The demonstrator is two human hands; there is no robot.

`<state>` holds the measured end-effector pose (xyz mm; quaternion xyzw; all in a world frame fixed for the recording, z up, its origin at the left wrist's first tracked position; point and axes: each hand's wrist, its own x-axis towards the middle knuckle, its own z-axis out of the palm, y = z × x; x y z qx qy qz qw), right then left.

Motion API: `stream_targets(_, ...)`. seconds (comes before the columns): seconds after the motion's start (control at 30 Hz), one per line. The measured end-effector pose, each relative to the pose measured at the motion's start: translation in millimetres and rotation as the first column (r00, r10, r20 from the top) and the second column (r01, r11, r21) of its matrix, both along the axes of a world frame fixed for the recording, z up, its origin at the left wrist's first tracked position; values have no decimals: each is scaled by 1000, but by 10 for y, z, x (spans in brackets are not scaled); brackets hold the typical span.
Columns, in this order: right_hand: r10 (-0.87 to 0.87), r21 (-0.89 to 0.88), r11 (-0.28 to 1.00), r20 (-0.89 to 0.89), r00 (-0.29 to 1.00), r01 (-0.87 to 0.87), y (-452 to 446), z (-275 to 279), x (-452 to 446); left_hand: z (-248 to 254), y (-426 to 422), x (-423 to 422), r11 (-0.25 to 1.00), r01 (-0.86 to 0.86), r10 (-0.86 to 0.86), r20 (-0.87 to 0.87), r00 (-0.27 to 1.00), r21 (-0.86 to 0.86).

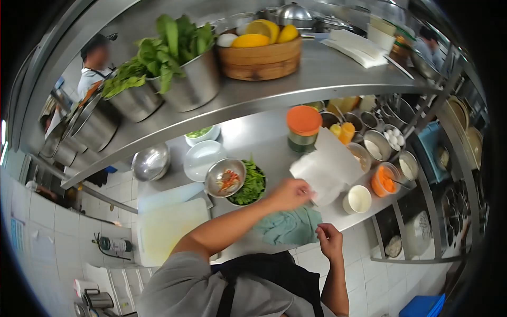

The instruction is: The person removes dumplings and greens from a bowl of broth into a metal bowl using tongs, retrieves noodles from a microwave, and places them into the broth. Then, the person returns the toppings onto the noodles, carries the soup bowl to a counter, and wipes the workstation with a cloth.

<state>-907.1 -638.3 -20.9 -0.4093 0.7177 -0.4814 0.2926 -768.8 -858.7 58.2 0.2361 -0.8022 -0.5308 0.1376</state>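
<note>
My left hand [291,194] is closed with its fingertips pressed together, at the lower left edge of the white paper sheets [330,164]; anything between the fingertips is too small to tell. Lower right, my right hand [330,240] has curled fingers beside the right edge of a crumpled green cloth [290,225]; what it pinches, if anything, is unclear. The cloth lies at the counter's front edge. A white paper cup [357,199] stands right of the sheets. Left of my left hand are a bowl of leafy greens [253,185] and a metal bowl with red and orange strips [226,178].
Cutting boards [171,227] lie at left. An orange-lidded tub [304,128] and an orange-filled container [385,179] stand on the counter [269,124]. The overhead shelf [253,98] holds greens and a bamboo basket [261,58] of lemons. Two people are in the background.
</note>
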Motion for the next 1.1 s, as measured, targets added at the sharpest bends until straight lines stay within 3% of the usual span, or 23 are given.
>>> stream_targets(0.1,149,-16,989,51,988,-149,-254,92,151,338,-641,982,865,-498,494,-80,866,-52)
stream_targets(0.13,158,-13,987,50,986,-158,-399,163,219,178,-1006,1322,813,-583,571,-176,802,-19)
stream_targets(0.23,281,-73,959,110,953,-274,-1047,372,399,-118,-1922,2168,580,-814,792,-223,569,-15)
stream_targets(0.27,301,-111,950,91,949,-291,-1335,384,470,-191,-2118,2390,506,-848,845,-104,524,-159)
stream_targets(0.3,322,-150,939,69,944,-309,-1646,419,566,-524,-2380,2677,410,-668,810,-88,579,-620)
stream_targets(0.33,360,-128,927,37,932,-353,-1979,508,657,-876,-2653,2890,201,-323,788,-43,615,-925)
stream_targets(0.4,434,-67,900,44,900,-431,-2683,687,916,-1247,-2847,3092,154,-458,748,-199,633,-876)
stream_targets(0.47,482,-28,876,53,875,-481,-3418,474,1063,-1314,-2977,3141,186,-583,752,-267,603,-791)
stream_targets(0.53,559,78,824,-272,783,-561,-4236,-148,1038,-1301,-3040,3174,214,-659,765,-296,572,-721)
stream_targets(0.57,552,104,830,-297,779,-548,-4486,-190,1121,-1284,-3074,3189,218,-678,767,-306,563,-702)
stream_targets(0.83,438,173,888,-33,898,-427,-4617,-78,1476,-1285,-3171,3232,265,-759,752,-365,549,-595)
stream_targets(1.1,392,172,901,66,918,-398,-4487,-95,1462,-1266,-3112,3156,289,-784,730,-403,552,-549)
